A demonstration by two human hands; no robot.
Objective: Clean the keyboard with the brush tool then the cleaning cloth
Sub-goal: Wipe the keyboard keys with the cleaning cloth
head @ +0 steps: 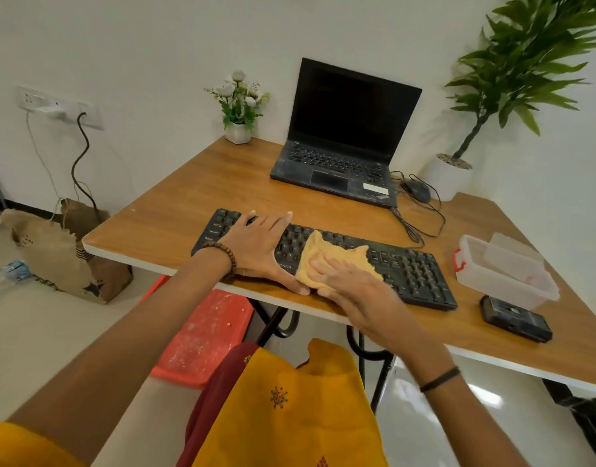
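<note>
Black keyboard [414,267] aslant on the wooden counter [188,190], close to its front edge. Left hand [256,244] flat on the keyboard's left end, palm down, fingers [276,220] straight and slightly apart over the keys, thumb stretched along the near edge toward the cloth. Yellow cleaning cloth [326,254] crumpled over the keyboard's middle, from back row to front edge. Right hand [353,291] pressing down on the cloth's near part, fingers [326,266] straight and close together, gripping nothing. Number-pad end of the keyboard uncovered. Further back, an open laptop [343,153] with a dark screen; just to its right a black mouse [417,190], cable looping over the counter. Right of the keyboard, a clear plastic box [505,281] with a red latch, and just in front of it a flat black device [515,318]. At the far corner, a small white flower pot [238,131]; behind the right side, a tall green plant [525,62] in a white pot
</note>
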